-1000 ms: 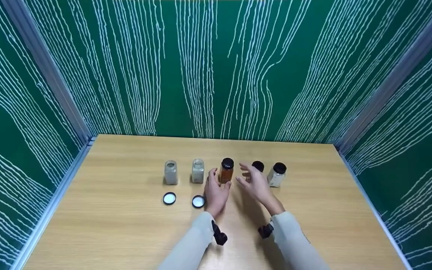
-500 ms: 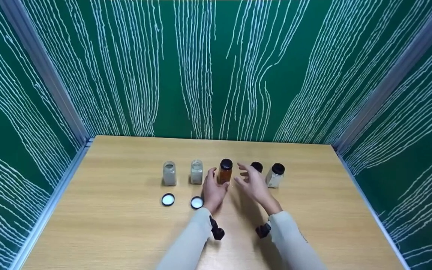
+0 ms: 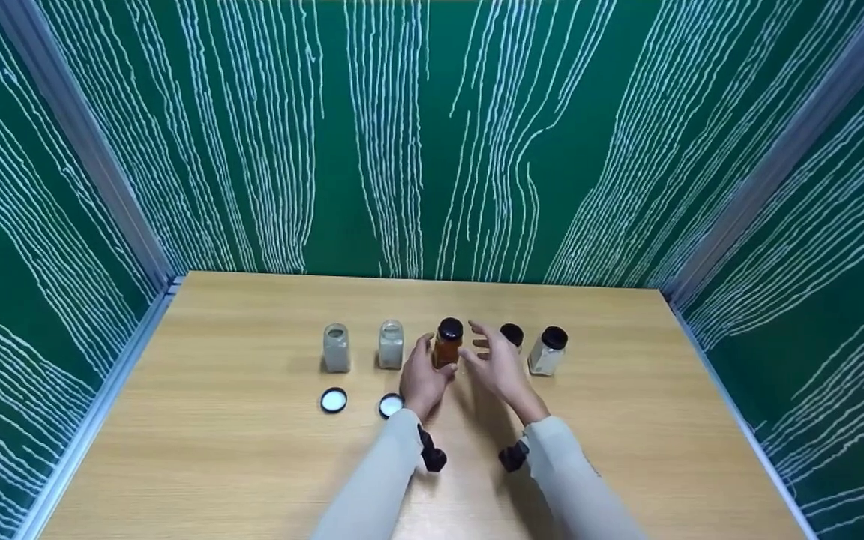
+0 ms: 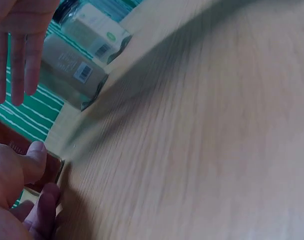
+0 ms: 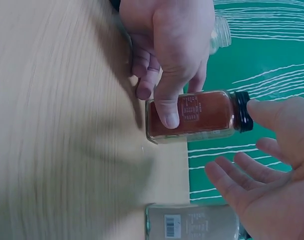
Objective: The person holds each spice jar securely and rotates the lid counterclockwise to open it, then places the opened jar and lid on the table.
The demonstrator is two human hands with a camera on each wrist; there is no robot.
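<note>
A glass spice jar (image 5: 209, 115) of red-brown powder stands upright on the table under its black lid (image 3: 450, 328). My left hand (image 3: 423, 379) holds the jar low down, its thumb (image 5: 168, 111) laid across the front and the fingers round the other side. To the right, my right hand (image 3: 502, 365) is spread with fingers apart, holding nothing. In the right wrist view its thumb tip comes up to the lid; whether they touch I cannot tell. Behind the right hand stands a black-capped jar (image 4: 69, 67), partly covered in the head view.
Two uncapped jars of pale powder, the outer jar (image 3: 337, 349) and the inner jar (image 3: 391, 346), stand at left. Before them lie two lids, one lid (image 3: 334, 400) and another lid (image 3: 391, 406), white insides up. A capped jar (image 3: 548, 352) stands at far right. Green walls surround the table (image 3: 214, 450).
My right hand has come a little left, closer to the red-brown jar and its lid. The left hand keeps its hold on the jar, which still stands in place.
</note>
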